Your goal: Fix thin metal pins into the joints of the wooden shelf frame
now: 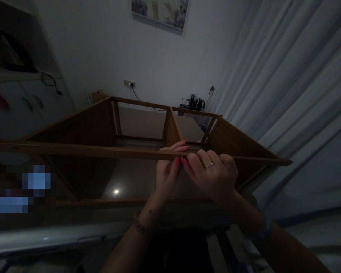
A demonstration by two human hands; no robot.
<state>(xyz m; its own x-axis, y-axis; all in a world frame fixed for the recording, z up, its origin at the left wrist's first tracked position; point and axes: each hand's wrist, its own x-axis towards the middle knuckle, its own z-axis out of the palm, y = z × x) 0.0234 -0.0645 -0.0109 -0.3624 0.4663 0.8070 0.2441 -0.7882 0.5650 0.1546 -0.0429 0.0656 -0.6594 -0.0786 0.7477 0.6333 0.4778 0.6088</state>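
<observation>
A long brown wooden rail (102,151) runs across the front of a wooden cabinet frame (88,117). My left hand (166,172) grips this rail from below near the middle, thumb in front and fingers behind it. Just to its right, my right hand (213,170) has its fingers closed over the rail, with a ring on one finger. The fingertips of both hands meet close together on the rail. Behind them a wooden divider panel (174,127) stands in the frame, and its front end is hidden by my hands.
White curtains (295,94) hang at the right. A white cupboard (22,98) with a dangling cable stands at the left. Against the back wall are a socket (129,83) with a plugged-in cord and a dark kettle (199,104). A picture (160,13) hangs above.
</observation>
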